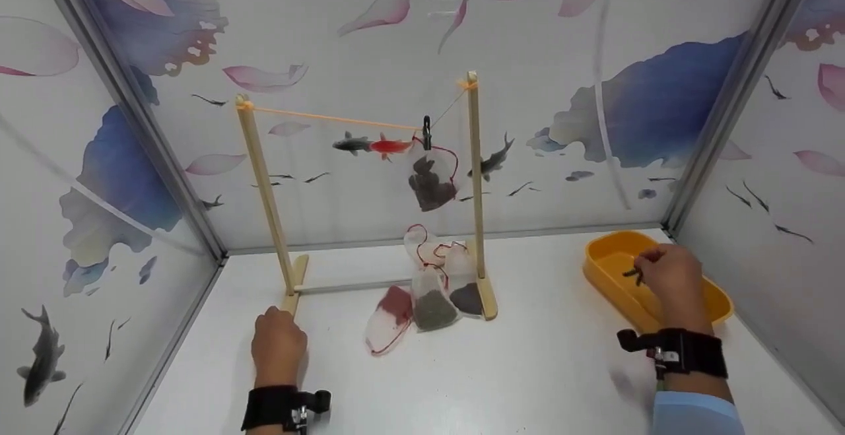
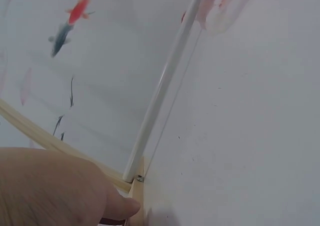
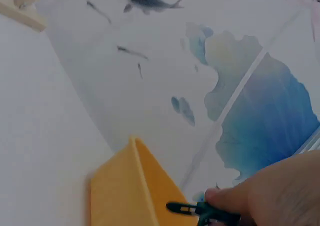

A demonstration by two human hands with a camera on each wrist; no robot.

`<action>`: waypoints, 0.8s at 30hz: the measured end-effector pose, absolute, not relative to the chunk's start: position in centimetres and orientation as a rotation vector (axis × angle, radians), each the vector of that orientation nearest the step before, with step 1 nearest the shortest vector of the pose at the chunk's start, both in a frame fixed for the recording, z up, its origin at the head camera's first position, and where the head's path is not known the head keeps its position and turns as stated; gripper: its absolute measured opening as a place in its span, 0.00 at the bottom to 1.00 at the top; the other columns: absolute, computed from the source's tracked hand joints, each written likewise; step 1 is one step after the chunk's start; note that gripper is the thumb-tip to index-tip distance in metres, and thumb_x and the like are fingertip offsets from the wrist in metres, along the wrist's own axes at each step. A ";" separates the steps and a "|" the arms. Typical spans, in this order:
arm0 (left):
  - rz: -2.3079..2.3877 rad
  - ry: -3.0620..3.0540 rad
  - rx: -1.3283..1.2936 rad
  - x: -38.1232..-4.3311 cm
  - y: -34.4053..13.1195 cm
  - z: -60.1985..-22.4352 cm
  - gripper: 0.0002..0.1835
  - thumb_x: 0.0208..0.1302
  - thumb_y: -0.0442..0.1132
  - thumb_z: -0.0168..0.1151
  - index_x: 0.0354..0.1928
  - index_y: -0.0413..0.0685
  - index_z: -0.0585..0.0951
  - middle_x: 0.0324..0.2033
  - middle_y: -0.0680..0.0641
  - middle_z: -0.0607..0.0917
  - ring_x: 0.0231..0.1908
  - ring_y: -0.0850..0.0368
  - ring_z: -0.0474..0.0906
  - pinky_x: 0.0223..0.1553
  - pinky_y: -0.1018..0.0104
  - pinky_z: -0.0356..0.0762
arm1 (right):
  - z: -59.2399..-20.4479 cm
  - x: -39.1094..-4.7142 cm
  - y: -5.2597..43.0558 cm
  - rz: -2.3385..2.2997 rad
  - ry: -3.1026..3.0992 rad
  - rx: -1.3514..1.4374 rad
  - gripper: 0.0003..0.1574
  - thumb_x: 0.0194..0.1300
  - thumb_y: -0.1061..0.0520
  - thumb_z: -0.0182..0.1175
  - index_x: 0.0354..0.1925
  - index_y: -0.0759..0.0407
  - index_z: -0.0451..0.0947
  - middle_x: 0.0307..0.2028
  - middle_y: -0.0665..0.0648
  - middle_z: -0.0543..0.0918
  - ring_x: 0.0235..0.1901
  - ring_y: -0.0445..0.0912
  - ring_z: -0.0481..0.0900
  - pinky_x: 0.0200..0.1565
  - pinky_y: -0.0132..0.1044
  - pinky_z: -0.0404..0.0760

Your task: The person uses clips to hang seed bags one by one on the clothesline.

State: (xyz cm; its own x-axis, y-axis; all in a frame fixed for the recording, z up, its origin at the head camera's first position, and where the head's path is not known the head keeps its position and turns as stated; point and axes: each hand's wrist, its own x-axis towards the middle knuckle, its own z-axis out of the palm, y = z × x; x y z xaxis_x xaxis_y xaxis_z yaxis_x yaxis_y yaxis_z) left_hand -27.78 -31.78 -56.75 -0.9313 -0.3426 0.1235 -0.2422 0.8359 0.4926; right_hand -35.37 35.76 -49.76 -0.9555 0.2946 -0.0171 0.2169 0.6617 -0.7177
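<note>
White walls [image 1: 317, 45] printed with pink petals [image 1: 383, 9], blue leaves [image 1: 667, 101] and fish [image 1: 43, 362] enclose a white table [image 1: 528, 369]. On it rises a wooden stand [image 1: 264, 191], two posts with an orange line [image 1: 330, 118] strung between them and a white rod [image 2: 165, 81] low down. From the line, near the head view's centre, a black clip [image 1: 427, 133] hangs a sheer bag [image 1: 432, 187] of dark lumps with a red cord.

At six o'clock more sheer bags lie by the stand's right foot [image 1: 488, 300]: a red-filled bag [image 1: 386, 319], a green-filled bag [image 1: 436, 309] and a dark-filled bag [image 1: 467, 298].

Between three and four o'clock sits a yellow tray [image 1: 597, 270]. Over it the right hand [image 1: 676, 283] pinches a green clip [image 3: 182, 209] between thumb and finger. The clip is dark and slim; in the right wrist view its slotted tip points to nine o'clock, with another part of it just below.

Between seven and eight o'clock, the left hand [image 1: 278, 342] grips the stand's left foot [image 1: 302, 268], thumb along the wood.
</note>
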 end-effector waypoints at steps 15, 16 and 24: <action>-0.810 -2.652 0.148 -29.2 -25.7 -51.0 0.15 0.81 0.42 0.69 0.58 0.39 0.92 0.51 0.37 0.91 0.54 0.36 0.90 0.56 0.39 0.87 | -48.3 -35.8 17.5 2.020 -2.209 -0.090 0.17 0.81 0.59 0.70 0.61 0.69 0.88 0.56 0.67 0.92 0.46 0.42 0.94 0.50 0.32 0.93; -0.818 -2.633 0.093 -29.2 -24.6 -50.5 0.15 0.81 0.43 0.70 0.57 0.41 0.92 0.50 0.39 0.91 0.54 0.39 0.90 0.55 0.40 0.88 | -48.4 -35.8 16.3 2.057 -2.175 -0.074 0.16 0.81 0.60 0.71 0.59 0.69 0.89 0.54 0.65 0.92 0.45 0.42 0.94 0.50 0.33 0.94; -0.931 -2.568 -0.378 -28.7 -16.6 -48.3 0.25 0.75 0.53 0.78 0.65 0.47 0.90 0.52 0.45 0.91 0.55 0.47 0.90 0.57 0.49 0.91 | -49.2 -34.6 9.2 2.204 -2.080 0.036 0.06 0.76 0.65 0.74 0.48 0.67 0.91 0.48 0.60 0.93 0.46 0.43 0.92 0.47 0.32 0.93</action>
State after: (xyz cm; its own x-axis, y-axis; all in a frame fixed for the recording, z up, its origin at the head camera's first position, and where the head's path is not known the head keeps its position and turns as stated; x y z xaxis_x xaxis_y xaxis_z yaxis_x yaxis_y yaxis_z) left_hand -28.73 -16.61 -48.33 -0.8908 0.1196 0.4384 0.3728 0.7440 0.5545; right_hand -34.58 9.22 -49.20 -0.9936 0.0643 0.0931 -0.0967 -0.0548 -0.9938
